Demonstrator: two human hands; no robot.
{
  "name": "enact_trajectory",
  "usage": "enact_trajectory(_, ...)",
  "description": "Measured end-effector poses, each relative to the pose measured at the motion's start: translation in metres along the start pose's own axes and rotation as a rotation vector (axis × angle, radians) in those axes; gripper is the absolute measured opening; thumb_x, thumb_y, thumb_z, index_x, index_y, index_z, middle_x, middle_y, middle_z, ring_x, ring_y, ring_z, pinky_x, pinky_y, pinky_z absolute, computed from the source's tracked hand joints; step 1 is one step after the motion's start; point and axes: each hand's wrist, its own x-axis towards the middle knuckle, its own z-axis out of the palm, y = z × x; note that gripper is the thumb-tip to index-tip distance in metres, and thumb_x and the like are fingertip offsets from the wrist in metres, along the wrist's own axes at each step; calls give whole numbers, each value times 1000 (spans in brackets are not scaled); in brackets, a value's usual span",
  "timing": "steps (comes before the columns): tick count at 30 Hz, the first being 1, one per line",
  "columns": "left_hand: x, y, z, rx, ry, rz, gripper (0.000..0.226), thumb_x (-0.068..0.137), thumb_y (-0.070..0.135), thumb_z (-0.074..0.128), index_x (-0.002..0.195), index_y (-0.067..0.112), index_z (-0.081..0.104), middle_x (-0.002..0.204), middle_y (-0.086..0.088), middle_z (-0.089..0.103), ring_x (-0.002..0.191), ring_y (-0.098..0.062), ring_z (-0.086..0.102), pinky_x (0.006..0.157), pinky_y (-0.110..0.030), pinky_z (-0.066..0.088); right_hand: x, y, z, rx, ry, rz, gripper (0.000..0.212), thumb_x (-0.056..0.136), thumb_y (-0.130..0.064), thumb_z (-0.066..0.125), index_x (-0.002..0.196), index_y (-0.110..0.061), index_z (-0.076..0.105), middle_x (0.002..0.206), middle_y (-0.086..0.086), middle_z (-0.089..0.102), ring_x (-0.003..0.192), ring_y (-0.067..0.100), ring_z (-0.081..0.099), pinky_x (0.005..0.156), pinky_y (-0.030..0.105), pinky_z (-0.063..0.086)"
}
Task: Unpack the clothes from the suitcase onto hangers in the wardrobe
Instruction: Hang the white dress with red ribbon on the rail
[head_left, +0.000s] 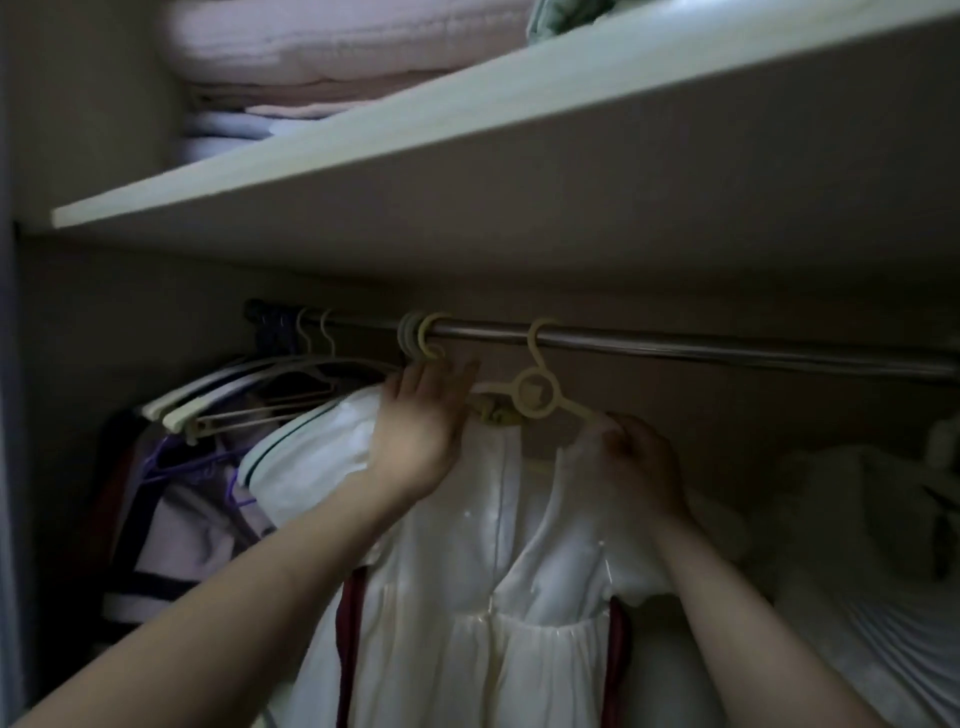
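White dress (498, 571) hangs on a pale yellow plastic hanger (537, 397) hooked over the metal wardrobe rail (675, 348), with dark red straps showing at either side of its skirt. The person's left hand (421, 415) reaches up beside the hanger's left arm, fingers straight and close together, their tips at a cluster of hanger hooks (423, 335) on the rail. The right hand (641, 462) has its fingers curled, pinching the dress's shoulder fabric at the hanger's right arm. More hangers and garments crowd the rail at left; pale clothing lies at right. Folded pink and white bedding (311, 78) sits on the shelf (467, 119) above
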Motion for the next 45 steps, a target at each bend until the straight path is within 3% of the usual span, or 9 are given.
enact_trajectory(2, -31, 10, 5, 26, 76, 47, 51, 77, 14, 45, 128, 11, 45, 125, -22, 48, 114, -38, 44, 96, -50, 37, -20, 3, 17, -164, 193, -23, 35, 92, -19, 48, 125, -9, 56, 128, 12, 56, 120, 28, 50, 103, 38, 38)
enact_trajectory(6, -113, 24, 28, 111, -125, 144, 66, 67, 18, 52, 132, 17, 39, 140, -17, 30, 128, -36, 30, 105, -53, 17, -98, 16, 68, -47, 400, -9, 32, 84, -7, 49, 113, -3, 61, 116, 19, 60, 111, 34, 53, 98, 33, 35)
enact_trajectory(11, -152, 15, 40, 97, -319, -55, 86, 51, 11, 71, 130, 15, 41, 136, -18, 35, 123, -35, 34, 101, -55, 23, -145, 36, 93, -273, -97, -50, 61, 81, -40, 23, 133, -18, 47, 112, 10, 64, 104, 30, 58, 91, 38, 45)
enact_trajectory(16, -149, 11, 38, 40, -383, -88, 85, 55, 10, 65, 135, 14, 37, 139, -15, 45, 123, -31, 40, 93, -59, 39, -122, 39, 98, -591, -360, 14, 58, 98, -24, 36, 148, -34, 8, 128, 10, 57, 112, 31, 55, 93, 36, 41)
enact_trajectory(21, -154, 20, 43, 1, -315, -107, 63, 62, 18, 39, 125, 15, 48, 132, -13, 51, 116, -30, 44, 92, -51, 43, -104, 38, 101, -787, -299, 45, 30, 95, -20, 42, 124, -13, 43, 121, 13, 56, 112, 31, 53, 89, 36, 40)
enact_trajectory(26, -189, 69, 35, -166, -263, -269, 15, 70, 26, 42, 76, 22, 56, 78, 3, 53, 74, -19, 49, 62, -30, 18, -138, 35, 117, -546, -84, -97, 16, 89, -15, 51, 96, -2, 58, 100, 21, 59, 94, 37, 59, 73, 41, 46)
enact_trajectory(35, -189, 81, 21, -472, -251, -762, 18, 83, 23, 58, 98, 14, 62, 92, 2, 65, 89, -19, 61, 78, -25, 26, -172, 9, 126, -224, 66, -261, 30, 81, -23, 39, 81, -6, 64, 75, 9, 63, 68, 19, 56, 61, 28, 35)
enact_trajectory(42, -184, 70, 13, -528, -323, -779, 16, 82, 18, 61, 97, 14, 59, 98, 0, 57, 98, -18, 52, 81, -33, 30, -171, -13, 108, -274, -181, -275, 37, 80, -23, 38, 89, -3, 67, 84, 14, 67, 79, 31, 63, 69, 29, 40)
enact_trajectory(45, -185, 74, 9, -531, -306, -716, 18, 77, 11, 63, 73, 19, 47, 70, 7, 48, 74, -21, 52, 68, -32, 29, -166, -32, 99, -284, -310, -235, 24, 83, -12, 44, 91, -5, 66, 89, 13, 68, 89, 29, 61, 73, 26, 38)
